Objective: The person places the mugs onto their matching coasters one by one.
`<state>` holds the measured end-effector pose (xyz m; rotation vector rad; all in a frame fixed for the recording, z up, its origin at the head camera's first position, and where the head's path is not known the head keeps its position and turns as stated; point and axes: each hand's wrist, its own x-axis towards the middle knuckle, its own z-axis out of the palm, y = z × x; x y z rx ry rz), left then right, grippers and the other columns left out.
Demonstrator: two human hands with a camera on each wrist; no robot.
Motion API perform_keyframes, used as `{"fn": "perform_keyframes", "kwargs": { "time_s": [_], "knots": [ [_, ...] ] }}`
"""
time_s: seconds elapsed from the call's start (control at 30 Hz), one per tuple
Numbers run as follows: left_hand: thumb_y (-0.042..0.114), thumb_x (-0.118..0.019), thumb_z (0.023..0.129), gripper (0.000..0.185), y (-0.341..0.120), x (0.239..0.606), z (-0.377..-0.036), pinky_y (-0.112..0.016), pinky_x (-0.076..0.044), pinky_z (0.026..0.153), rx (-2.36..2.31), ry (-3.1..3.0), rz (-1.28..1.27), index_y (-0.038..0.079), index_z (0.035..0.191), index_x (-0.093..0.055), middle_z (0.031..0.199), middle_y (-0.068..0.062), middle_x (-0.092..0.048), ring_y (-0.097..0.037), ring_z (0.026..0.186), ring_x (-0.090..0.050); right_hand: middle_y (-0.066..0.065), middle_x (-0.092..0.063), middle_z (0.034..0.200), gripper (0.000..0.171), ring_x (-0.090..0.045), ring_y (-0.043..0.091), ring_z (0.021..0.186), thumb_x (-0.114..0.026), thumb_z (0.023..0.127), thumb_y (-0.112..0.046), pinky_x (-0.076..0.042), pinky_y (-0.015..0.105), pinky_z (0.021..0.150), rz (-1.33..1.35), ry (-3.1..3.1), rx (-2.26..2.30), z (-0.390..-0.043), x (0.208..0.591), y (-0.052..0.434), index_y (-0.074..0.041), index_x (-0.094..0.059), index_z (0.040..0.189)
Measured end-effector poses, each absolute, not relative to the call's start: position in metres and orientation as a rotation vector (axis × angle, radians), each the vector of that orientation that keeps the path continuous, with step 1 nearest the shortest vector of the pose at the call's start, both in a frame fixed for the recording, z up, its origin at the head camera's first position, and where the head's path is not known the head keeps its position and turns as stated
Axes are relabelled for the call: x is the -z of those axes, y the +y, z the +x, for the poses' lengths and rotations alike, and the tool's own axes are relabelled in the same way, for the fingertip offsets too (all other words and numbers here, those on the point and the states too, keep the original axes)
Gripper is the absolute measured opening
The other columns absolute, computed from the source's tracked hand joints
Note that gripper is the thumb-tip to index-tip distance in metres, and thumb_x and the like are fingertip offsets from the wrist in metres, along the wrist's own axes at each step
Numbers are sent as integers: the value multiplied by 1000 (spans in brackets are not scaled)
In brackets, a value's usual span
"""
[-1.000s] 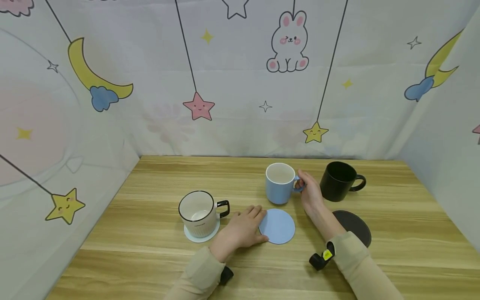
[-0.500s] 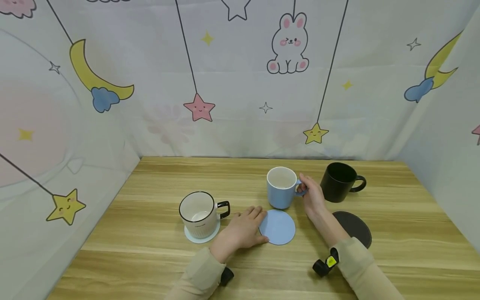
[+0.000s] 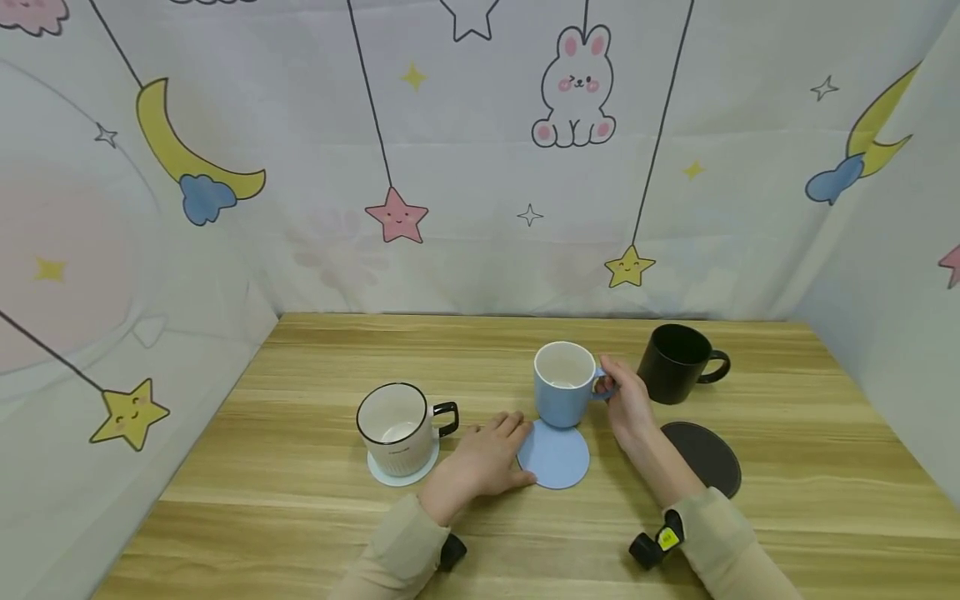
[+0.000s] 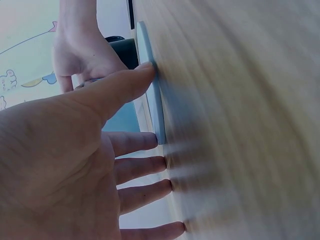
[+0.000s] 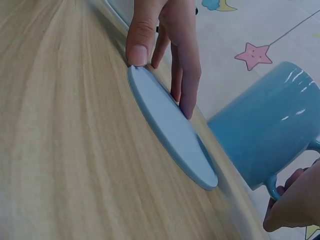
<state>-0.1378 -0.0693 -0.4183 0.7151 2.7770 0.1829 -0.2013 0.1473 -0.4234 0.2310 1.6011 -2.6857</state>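
A wooden table (image 3: 300, 500) runs from the near edge to a printed curtain (image 3: 480, 167) at the far side. On it, from the head view, a black mug (image 3: 675, 364) stands far right with a dark coaster (image 3: 708, 454) near of it, and a white mug (image 3: 396, 427) sits on a pale coaster (image 3: 386, 477) at the left. In the middle the blue mug (image 3: 562, 385) is held by its handle in the right hand (image 3: 626, 404), fingers pinched round the loop; its base overlaps the far edge of the blue coaster (image 3: 553, 457) in this view. The right wrist view shows what the head view cannot: the blue mug (image 5: 267, 137) is tilted and clear of the blue coaster (image 5: 172, 132), hanging just above its far end, with only fingertips of the right hand (image 5: 295, 205) visible at the handle. The left hand (image 3: 487, 458) lies flat at the coaster's left edge, fingers straight and spread, closed on nothing. The left wrist view shows the left hand (image 4: 65, 165) with its thumb tip pressed against the rim of the blue coaster (image 4: 150, 90) and the other fingertips on the wood beside it.
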Motion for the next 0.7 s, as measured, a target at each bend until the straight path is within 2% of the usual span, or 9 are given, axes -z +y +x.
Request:
{"fn": "perform_keyframes", "kwargs": {
  "time_s": [0.7],
  "knots": [
    [51, -63, 88, 76, -70, 418, -138, -56, -36, 109, -205, 2776, 717, 15, 149, -36, 157, -7, -33, -27, 145, -31, -4, -38, 63, 44, -39, 13, 69, -43, 102, -16, -29, 26, 79, 235, 1582, 2598, -182, 422, 154, -12, -38, 59]
  ]
}}
